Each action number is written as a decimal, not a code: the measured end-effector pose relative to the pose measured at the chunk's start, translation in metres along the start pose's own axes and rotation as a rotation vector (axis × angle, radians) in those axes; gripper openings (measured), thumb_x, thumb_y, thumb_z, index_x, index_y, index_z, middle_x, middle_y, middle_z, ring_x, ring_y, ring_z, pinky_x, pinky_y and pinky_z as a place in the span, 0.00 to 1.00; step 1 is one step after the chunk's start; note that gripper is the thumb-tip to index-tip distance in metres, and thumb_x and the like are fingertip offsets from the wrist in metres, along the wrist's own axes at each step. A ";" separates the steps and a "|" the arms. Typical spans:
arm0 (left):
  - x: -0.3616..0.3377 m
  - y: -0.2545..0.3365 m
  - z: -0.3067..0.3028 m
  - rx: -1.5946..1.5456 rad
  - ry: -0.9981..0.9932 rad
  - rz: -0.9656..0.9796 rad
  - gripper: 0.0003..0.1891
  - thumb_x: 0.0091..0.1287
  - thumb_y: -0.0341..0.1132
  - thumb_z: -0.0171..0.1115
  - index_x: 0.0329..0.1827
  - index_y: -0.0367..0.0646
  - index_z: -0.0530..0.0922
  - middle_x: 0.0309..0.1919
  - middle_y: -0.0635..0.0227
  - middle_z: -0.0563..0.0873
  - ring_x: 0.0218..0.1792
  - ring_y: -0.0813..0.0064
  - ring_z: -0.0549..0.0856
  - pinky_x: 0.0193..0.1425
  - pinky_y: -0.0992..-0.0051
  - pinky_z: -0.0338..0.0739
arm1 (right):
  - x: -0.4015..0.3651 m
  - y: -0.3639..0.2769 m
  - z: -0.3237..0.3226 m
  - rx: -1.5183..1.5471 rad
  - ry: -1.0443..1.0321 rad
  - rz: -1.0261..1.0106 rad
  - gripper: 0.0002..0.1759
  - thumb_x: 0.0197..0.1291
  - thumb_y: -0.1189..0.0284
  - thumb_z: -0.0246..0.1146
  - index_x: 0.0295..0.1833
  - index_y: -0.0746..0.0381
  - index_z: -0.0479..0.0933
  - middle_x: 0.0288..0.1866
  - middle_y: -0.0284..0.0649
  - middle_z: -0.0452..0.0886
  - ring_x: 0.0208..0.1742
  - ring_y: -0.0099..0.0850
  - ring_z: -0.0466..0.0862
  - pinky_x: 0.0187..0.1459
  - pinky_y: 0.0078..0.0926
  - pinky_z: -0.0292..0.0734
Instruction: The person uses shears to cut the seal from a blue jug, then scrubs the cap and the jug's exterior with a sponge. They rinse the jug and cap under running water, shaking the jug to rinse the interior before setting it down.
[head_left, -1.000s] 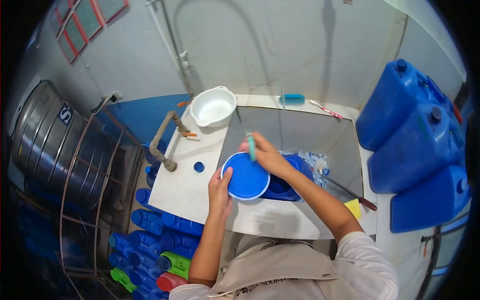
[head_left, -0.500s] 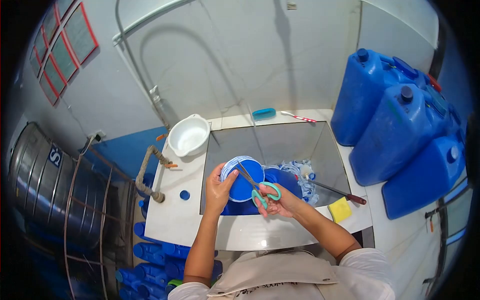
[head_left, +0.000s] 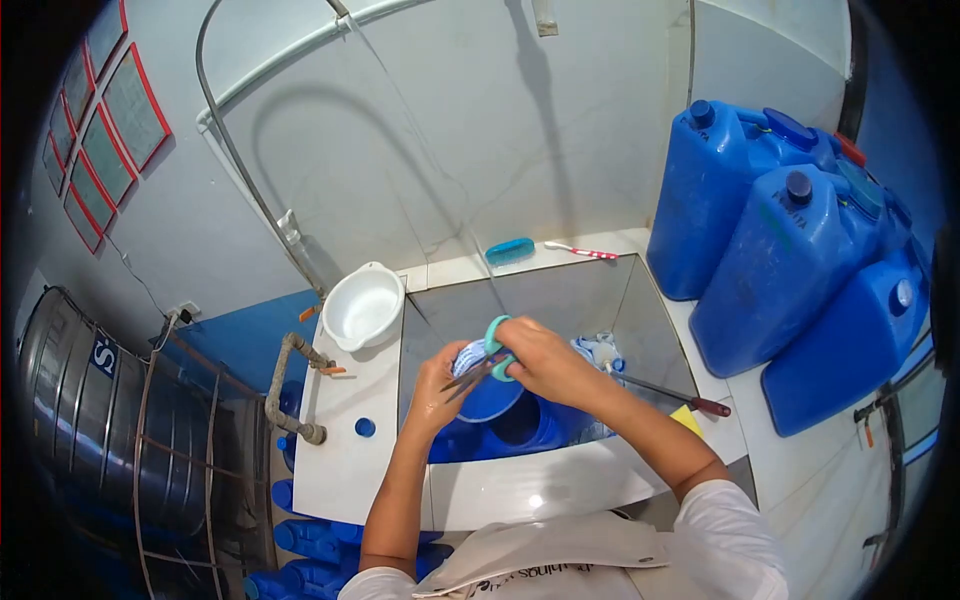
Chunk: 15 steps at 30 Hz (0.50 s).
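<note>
You have a steel tank point(head_left: 100, 420) at the far left, clear of the tabletop point(head_left: 335, 475) and its sink point(head_left: 545, 290). Blue jugs point(head_left: 770, 275) stand to the right, apparently parked there to leave the sink free. A blue container point(head_left: 553, 430) sits low in the sink, likely so the walls contain any mess. The basin point(head_left: 363, 308) occupies the left corner, off your working line. Over the sink, your left hand point(head_left: 437, 388) is clamped on the edge of the lid point(head_left: 488, 403), presumably steadying it against the scissors point(head_left: 497, 360), whose handles your right hand point(head_left: 543, 357) grips; blades slant towards the left hand and look slightly parted. Brush point(head_left: 510, 251) and sponge point(head_left: 687, 419) lie along the rim, within reach. Obscured: the tank's base fades into darkness; your right forearm covers part of the container and the pale scraps point(head_left: 598, 352); the lid's far edge is masked by hands and scissors. Whether the blades touch lid or fingers, you cannot tell from this angle.
</note>
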<state>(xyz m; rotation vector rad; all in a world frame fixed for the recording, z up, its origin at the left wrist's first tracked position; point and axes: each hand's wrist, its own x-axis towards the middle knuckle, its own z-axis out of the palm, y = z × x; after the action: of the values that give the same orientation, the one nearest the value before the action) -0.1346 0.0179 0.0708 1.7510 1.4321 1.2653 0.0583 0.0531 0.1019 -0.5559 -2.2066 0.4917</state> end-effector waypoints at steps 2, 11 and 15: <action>0.006 0.012 -0.008 -0.012 -0.107 -0.068 0.15 0.59 0.34 0.67 0.46 0.36 0.79 0.30 0.63 0.84 0.32 0.80 0.80 0.37 0.76 0.75 | 0.010 0.007 0.001 -0.008 -0.021 -0.024 0.18 0.46 0.83 0.63 0.43 0.62 0.67 0.39 0.44 0.75 0.45 0.46 0.75 0.45 0.42 0.72; 0.038 -0.005 -0.001 -0.145 -0.165 -0.144 0.13 0.59 0.30 0.68 0.44 0.37 0.78 0.30 0.74 0.80 0.31 0.85 0.75 0.34 0.81 0.71 | 0.032 0.069 0.023 -0.017 0.239 0.158 0.14 0.48 0.81 0.61 0.42 0.64 0.70 0.33 0.47 0.78 0.36 0.47 0.79 0.38 0.42 0.74; 0.025 -0.032 0.001 -0.381 -0.130 -0.193 0.12 0.58 0.27 0.68 0.44 0.40 0.76 0.33 0.73 0.81 0.34 0.84 0.78 0.40 0.80 0.73 | 0.030 0.146 0.012 0.024 0.644 0.672 0.10 0.52 0.78 0.61 0.40 0.66 0.72 0.33 0.49 0.79 0.33 0.37 0.80 0.36 0.33 0.74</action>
<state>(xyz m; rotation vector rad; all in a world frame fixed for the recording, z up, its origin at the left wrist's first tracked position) -0.1484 0.0512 0.0512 1.3790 1.1646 1.2048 0.0646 0.1879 0.0376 -1.2561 -1.3688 0.5728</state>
